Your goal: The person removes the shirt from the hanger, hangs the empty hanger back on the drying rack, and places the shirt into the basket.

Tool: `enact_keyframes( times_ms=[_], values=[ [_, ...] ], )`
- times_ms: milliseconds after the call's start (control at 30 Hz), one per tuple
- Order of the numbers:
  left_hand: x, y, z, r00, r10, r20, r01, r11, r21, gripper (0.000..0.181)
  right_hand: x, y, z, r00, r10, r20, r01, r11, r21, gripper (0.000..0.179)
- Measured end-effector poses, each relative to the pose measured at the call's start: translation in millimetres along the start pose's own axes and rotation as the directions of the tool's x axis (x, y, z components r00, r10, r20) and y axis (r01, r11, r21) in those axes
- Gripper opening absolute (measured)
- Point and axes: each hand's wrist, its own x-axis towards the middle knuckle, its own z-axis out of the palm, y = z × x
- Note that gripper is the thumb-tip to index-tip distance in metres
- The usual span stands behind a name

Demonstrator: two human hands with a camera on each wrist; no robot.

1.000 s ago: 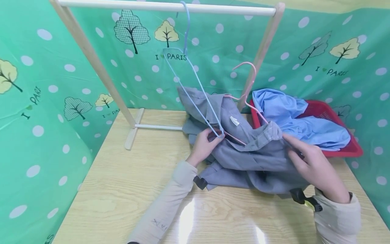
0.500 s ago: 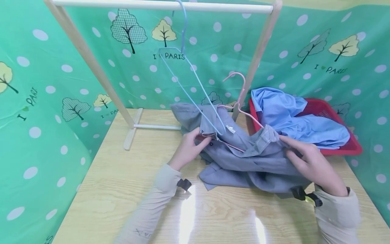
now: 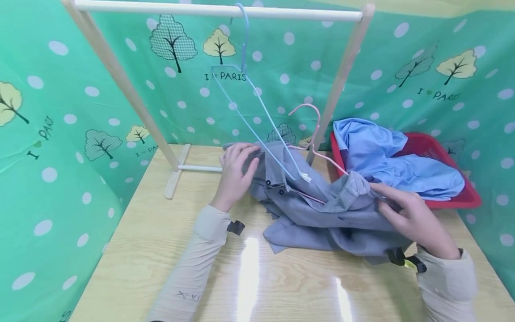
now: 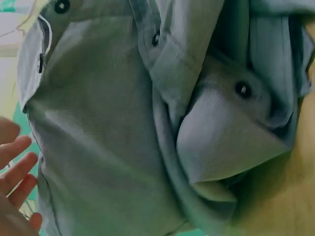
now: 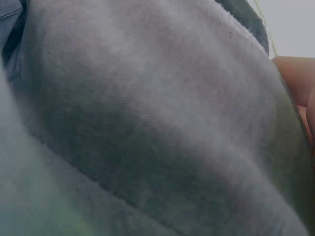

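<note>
A grey buttoned shirt (image 3: pixel 318 214) lies bunched on the table, with dark buttons along its front in the left wrist view. A pink hanger (image 3: pixel 318 129) is partly inside it; its hook and neck stick out above the cloth. My left hand (image 3: pixel 235 172) is at the shirt's left shoulder, its thumb apart from the fingers. Relaxed fingers (image 4: pixel 19 179) show beside the cloth in the left wrist view. My right hand (image 3: pixel 414 214) pinches the shirt near its right shoulder. Grey cloth fills most of the right wrist view and hides much of that grip.
A blue hanger (image 3: pixel 263 107) hangs from the rack's white bar (image 3: pixel 181 8), its lower end overlapping the shirt. At the back right stands a red basket (image 3: pixel 468 197) holding blue cloth (image 3: pixel 422 172). A rack foot (image 3: pixel 177 172) rests on the wooden table (image 3: pixel 153 232).
My left hand has let go of the blue hanger's end and moved left and away to the shirt's left shoulder. The pink hanger has tilted lower and left. My right hand stays put.
</note>
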Motion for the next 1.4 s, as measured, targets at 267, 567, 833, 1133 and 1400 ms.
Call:
enact_keyframes(
  times_ms=[267, 567, 833, 1133, 1400],
  values=[
    [11.2, 8.9, -0.2, 0.993, -0.016, 0.114, 0.013, 0.999, 0.030, 0.030, 4.6, 1, 3, 1.000, -0.024, 0.012, 0.024, 1.000, 0.006, 0.052],
    [13.7, 11.1, 1.9, 0.991, -0.026, 0.129, 0.046, 0.987, -0.154, 0.019, 11.1, -2, 7, 0.999, -0.025, 0.030, 0.026, 0.999, -0.029, 0.051],
    [13.0, 14.6, 4.7, 0.994, -0.025, 0.110, 0.043, 0.985, -0.167, 0.018, 21.0, -10, 15, 0.996, -0.012, -0.093, 0.002, 0.994, -0.111, 0.040],
    [2.4, 6.5, -5.5, 0.994, -0.045, 0.100, 0.066, 0.974, -0.215, 0.018, 22.5, -9, 20, 0.992, -0.015, -0.123, 0.010, 0.999, -0.042, 0.038],
    [-3.4, -3.5, -19.1, 0.995, -0.073, 0.074, 0.088, 0.971, -0.221, 0.019, 21.0, -8, 15, 0.989, -0.018, -0.148, 0.020, 1.000, 0.009, 0.042]
  ],
)
